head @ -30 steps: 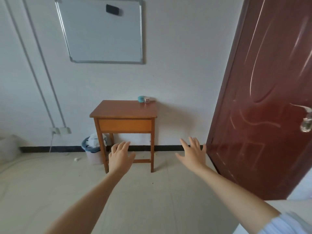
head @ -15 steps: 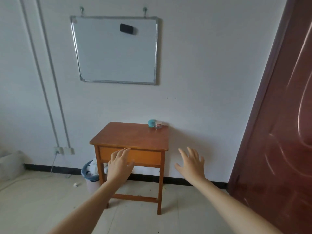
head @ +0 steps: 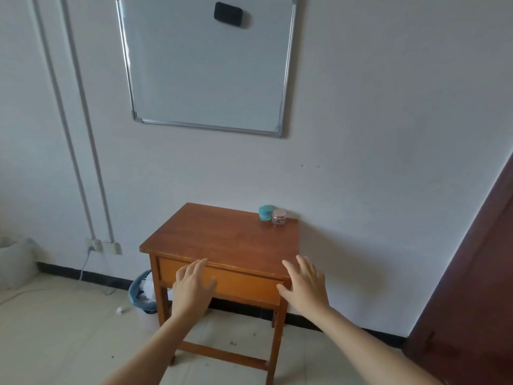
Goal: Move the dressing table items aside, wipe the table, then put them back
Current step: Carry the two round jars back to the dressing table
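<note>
A small brown wooden table (head: 222,240) stands against the white wall. At its back right corner sit two small items side by side: a teal round jar (head: 265,213) and a clear jar with a pinkish lid (head: 278,217). My left hand (head: 193,290) and my right hand (head: 305,284) are stretched out in front of me with fingers spread, holding nothing. Both hover in front of the table's front edge, apart from it and well short of the jars.
A whiteboard (head: 208,65) with a black eraser hangs above the table. A bin (head: 141,294) lined with a blue bag stands left of the table legs. Wall pipes and sockets (head: 104,245) are at left; a dark red door (head: 477,273) is at right.
The view has closed in on the table and tilted up; the table and jars now appear larger. Both hands stay outstretched and spread, now level with the table's front edge.
</note>
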